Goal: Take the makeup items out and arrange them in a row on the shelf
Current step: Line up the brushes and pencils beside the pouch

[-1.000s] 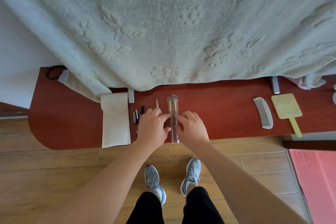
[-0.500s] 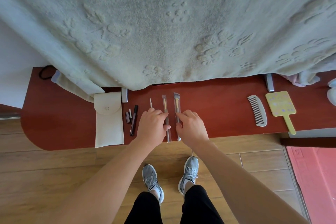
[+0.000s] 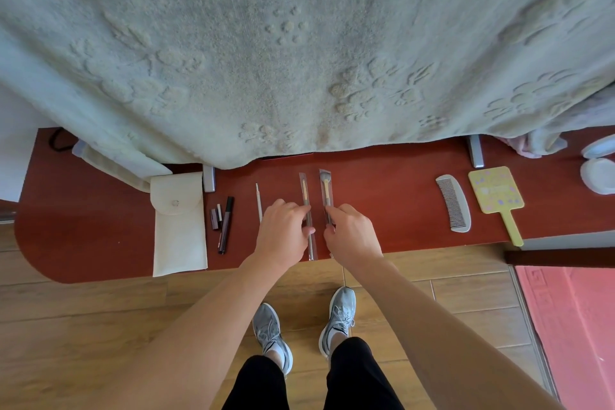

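Left hand (image 3: pixel 284 230) — index finger and thumb curled, pinching the left brush (image 3: pixel 304 191) by the handle of its clear sleeve. Right hand (image 3: pixel 353 237), same grip, pinching the right brush (image 3: pixel 325 189). Both brushes lie flat at frame centre, side by side and just apart, with bristles toward the top of the frame, on the red shelf (image 3: pixel 382 196). Leftward in order: thin pale stick (image 3: pixel 258 201), dark pencil (image 3: pixel 226 223), short tubes (image 3: pixel 215 218), cream pouch (image 3: pixel 178 226). Right of frame, well apart — grey comb (image 3: pixel 453 203) beside yellow hand mirror (image 3: pixel 496 191). Pale blanket (image 3: pixel 299 43) overhangs the shelf's far edge.
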Demonstrator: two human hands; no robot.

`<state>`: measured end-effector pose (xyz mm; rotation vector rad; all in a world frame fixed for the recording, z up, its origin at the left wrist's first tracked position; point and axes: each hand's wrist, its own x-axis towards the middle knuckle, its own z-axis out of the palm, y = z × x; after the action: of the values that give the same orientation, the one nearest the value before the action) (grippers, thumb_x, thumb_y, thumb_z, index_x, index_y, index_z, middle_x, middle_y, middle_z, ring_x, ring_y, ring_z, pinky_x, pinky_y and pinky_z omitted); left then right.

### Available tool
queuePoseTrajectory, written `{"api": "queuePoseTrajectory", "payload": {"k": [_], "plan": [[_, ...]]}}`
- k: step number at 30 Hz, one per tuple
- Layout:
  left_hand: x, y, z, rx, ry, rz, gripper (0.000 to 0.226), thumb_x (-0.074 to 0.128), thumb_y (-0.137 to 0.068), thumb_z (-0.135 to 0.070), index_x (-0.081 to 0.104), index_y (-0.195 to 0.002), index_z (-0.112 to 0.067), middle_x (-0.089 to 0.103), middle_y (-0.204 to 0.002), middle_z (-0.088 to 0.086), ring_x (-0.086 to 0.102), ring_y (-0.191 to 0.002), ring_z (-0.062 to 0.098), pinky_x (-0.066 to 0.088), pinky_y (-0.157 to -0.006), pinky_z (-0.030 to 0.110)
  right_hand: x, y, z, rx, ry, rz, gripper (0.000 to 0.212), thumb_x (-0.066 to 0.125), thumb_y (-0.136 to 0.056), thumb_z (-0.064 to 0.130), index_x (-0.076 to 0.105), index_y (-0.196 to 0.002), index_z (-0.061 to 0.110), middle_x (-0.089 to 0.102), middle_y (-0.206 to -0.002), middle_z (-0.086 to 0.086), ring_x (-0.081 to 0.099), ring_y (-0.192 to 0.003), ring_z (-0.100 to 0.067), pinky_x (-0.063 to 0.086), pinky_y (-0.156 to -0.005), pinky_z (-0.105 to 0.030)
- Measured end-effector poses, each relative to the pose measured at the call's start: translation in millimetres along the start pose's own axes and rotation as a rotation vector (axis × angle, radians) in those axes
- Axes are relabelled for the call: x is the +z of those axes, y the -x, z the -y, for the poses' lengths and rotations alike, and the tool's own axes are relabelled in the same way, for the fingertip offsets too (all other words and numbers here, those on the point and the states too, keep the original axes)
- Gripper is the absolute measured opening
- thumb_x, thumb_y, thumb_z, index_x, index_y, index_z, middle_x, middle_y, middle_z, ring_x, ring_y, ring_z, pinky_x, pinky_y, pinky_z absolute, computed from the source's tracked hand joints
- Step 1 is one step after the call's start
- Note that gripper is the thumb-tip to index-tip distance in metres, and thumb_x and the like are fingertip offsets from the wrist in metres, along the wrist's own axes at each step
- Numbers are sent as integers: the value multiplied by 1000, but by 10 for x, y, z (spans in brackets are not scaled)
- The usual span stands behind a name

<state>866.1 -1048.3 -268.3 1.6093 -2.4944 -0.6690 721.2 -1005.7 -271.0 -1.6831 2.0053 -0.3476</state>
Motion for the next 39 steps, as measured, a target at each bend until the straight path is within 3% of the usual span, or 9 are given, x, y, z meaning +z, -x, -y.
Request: {"api": "queuePoseTrajectory", "payload": {"k": [9,14,20,33,35,37,39], "plan": [[23,-14,-75,8,-14,-19,45,77,-84,-31,68,-124,-12,74,-100,3,60,-94,24,51,-86,40,-41,-6,-78,-7,-16,4,32,55,-90,7,66,-120,9,63,-90,-5,61,-75,-23,56,-69,-34],[10,-10,-59,4,-36,-22,42,75,-85,-34,70,-121,-14,73,-94,0,58,-90,22,50,-82,38,-24,-16,-101,2,-17,-5,31,55,-89,7,68,-117,12,52,-81,3,48,-65,-16,37,-60,-22],[-9,8,-44,0,-47,-28,47,74,-85,-36,67,-126,-16,73,-98,-2,59,-93,21,49,-84,37,-32,-20,-96,-2,-28,-2,34,56,-91,8,67,-122,13,59,-87,0,48,-69,-12,37,-63,-18],[-71,37,-2,-15,-6,-70,46,76,-84,-37,68,-124,-17,73,-99,-2,59,-94,21,50,-83,37,-92,-40,-10,-20,-64,-21,36,59,-89,10,67,-123,13,63,-90,-4,61,-77,-21,46,-67,-24],[-139,65,50,-52,16,-98,46,76,-84,-36,68,-124,-16,72,-100,-2,60,-95,21,51,-85,36,-118,-50,75,-33,-78,-42,28,59,-88,10,70,-114,9,62,-85,-4,59,-74,-23,49,-66,-30],[-236,112,137,-110,49,-134,45,75,-85,-34,68,-124,-15,72,-104,0,62,-98,20,54,-86,36,-113,-70,193,-56,-82,-67,17,59,-87,9,71,-99,7,53,-74,2,51,-66,-20,41,-60,-29],[-343,172,259,-176,70,-167,41,74,-86,-32,69,-122,-14,71,-103,2,65,-95,20,56,-81,36,-73,-92,345,-77,-83,-57,22,60,-89,13,71,-107,8,56,-79,1,55,-71,-21,42,-65,-28]]}}
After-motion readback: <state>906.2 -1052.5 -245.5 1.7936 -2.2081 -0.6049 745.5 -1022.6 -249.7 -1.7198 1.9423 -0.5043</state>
